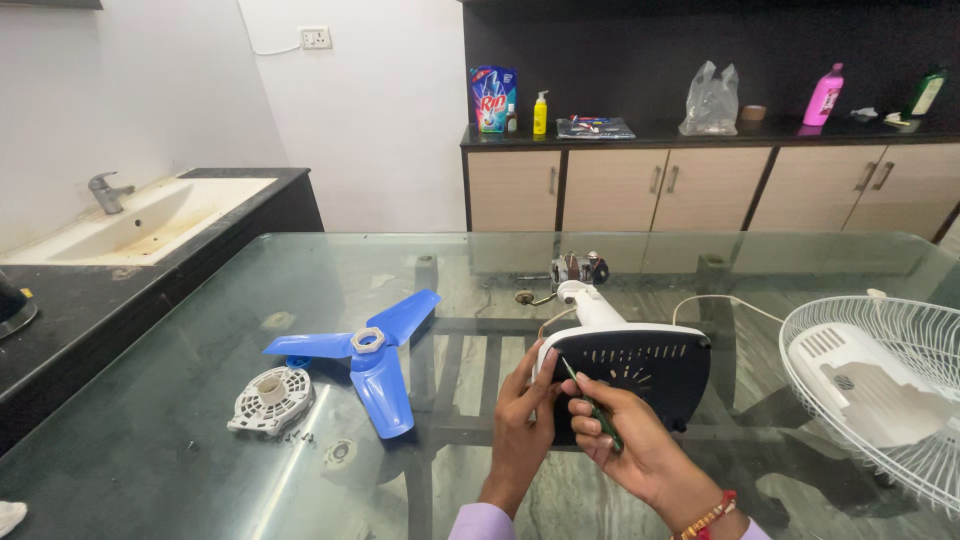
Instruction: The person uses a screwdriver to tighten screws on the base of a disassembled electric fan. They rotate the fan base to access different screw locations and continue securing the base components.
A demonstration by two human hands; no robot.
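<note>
Fan base [640, 375] stands tilted on the glass table [200, 440]; left hand [522, 415] grips its edge, right hand [625, 440] pinches a screwdriver [592, 405]. Likely light, rigid plastic; best held by the rim.

A glass desk [640, 265] carries the parts. On its left lie a blue fan blade [368, 357], a grey round cover [271, 399] and small screws [297, 436] just beside the cover. Mid-desk stands a black fan base [640, 378] with a white neck, a small motor part [579, 268] behind it, and a white wire guard [880, 390] lies at the right.
</note>
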